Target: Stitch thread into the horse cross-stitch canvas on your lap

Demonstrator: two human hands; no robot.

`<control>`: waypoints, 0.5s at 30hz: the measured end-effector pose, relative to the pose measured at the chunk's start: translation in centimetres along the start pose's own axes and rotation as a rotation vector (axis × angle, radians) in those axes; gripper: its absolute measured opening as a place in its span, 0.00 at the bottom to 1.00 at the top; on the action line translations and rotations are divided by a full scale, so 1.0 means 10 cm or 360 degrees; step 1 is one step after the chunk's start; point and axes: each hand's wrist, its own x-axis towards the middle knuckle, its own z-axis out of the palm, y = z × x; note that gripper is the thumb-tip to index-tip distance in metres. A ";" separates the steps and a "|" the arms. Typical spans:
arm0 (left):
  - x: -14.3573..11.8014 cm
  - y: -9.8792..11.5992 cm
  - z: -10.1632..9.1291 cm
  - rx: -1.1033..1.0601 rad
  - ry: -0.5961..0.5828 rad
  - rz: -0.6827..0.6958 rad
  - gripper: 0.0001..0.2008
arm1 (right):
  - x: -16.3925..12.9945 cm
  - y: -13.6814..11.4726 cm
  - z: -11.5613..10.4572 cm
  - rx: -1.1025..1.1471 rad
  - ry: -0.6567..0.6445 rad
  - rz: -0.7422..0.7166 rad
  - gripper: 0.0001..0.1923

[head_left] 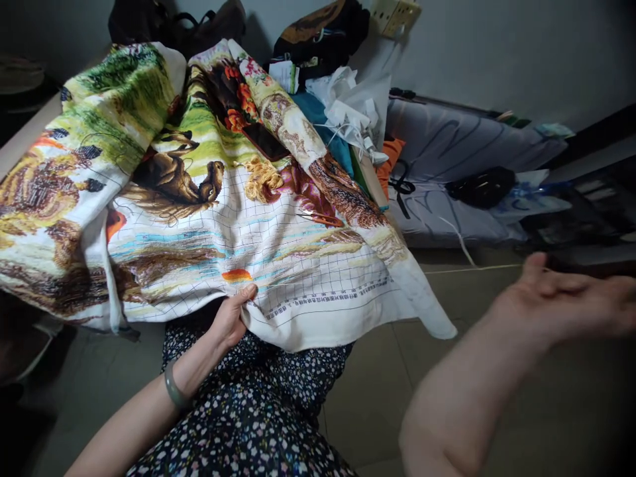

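A large, partly stitched cross-stitch cloth [318, 324] drapes over the table edge towards my lap. My left hand [236, 315] pinches its near edge, thumb on top just below an orange stitched patch [236, 275]; the fingers are hidden beneath. Out to the right is my right hand [561, 301], raised, its fingers reaching the frame edge and blurred. A thin pale yellow thread [467, 268] stretches taut from the cloth to this hand. No needle can be made out. On the cloth lie a yellow thread bundle [262, 180], a phone [265, 141] and a slim reddish tool [320, 218].
Behind the cloth are a dark bag [318, 40] and white plastic bags with a charger cable [350, 112]. A wall socket [395, 16] is above. To the right stands a grey cushioned seat [427, 139] with a black bag [481, 187] on it. Tiled floor [382, 391] shows below.
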 end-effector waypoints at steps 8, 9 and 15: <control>-0.16 -0.04 -0.31 0.0005 0.0127 0.0063 0.16 | -1.23 0.49 0.91 0.0387 -0.0269 0.0297 0.14; -0.19 -0.05 -0.38 -0.0019 0.0181 0.0050 0.14 | -1.31 0.56 0.97 0.0363 -0.0300 0.0316 0.14; -0.35 -0.05 -0.69 -0.0241 0.0394 0.0019 0.09 | -1.45 0.70 1.09 0.0115 -0.0357 0.0223 0.13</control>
